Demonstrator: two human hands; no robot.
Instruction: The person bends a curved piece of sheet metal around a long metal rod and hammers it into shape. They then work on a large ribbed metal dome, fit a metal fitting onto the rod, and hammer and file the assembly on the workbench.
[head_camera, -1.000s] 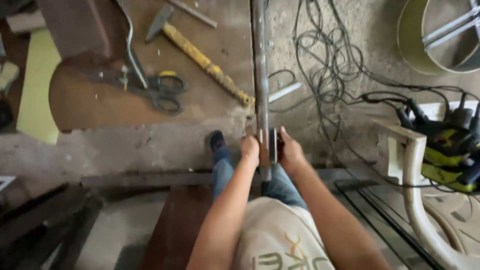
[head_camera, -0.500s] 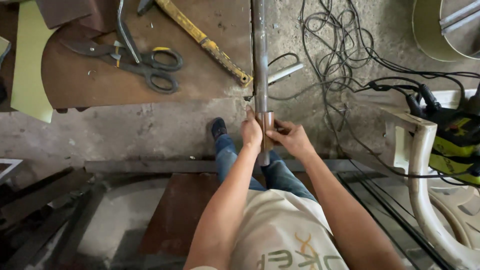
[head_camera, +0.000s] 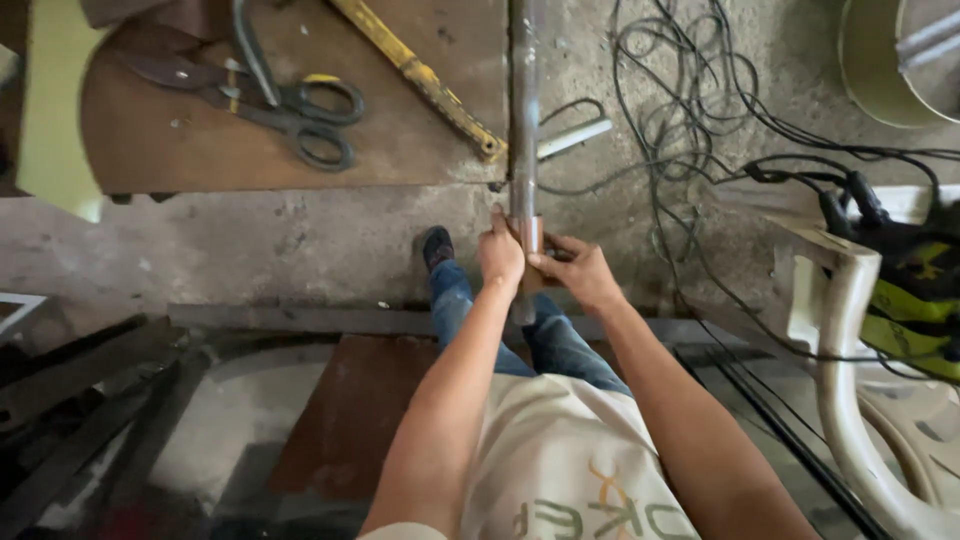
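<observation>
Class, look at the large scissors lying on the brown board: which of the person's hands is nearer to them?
Left. The left hand grips the metal pipe on the side facing the scissors, which lie up and to its left. The right hand sits beyond the pipe, farther away.

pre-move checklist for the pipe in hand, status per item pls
1. Left hand on the metal pipe: ok, wrapped around it.
2. Right hand on pipe: ok, fingers at the small tan piece.
3. Tan piece seated square: cannot tell, partly covered.
4. Pipe's far end: cannot tell, out of frame.
5. Black cables away from pipe: not ok, loops lie right beside it.
6. Scissors and yellow-handled tool clear of the pipe: ok for the scissors; the tool's end lies close to it.
</observation>
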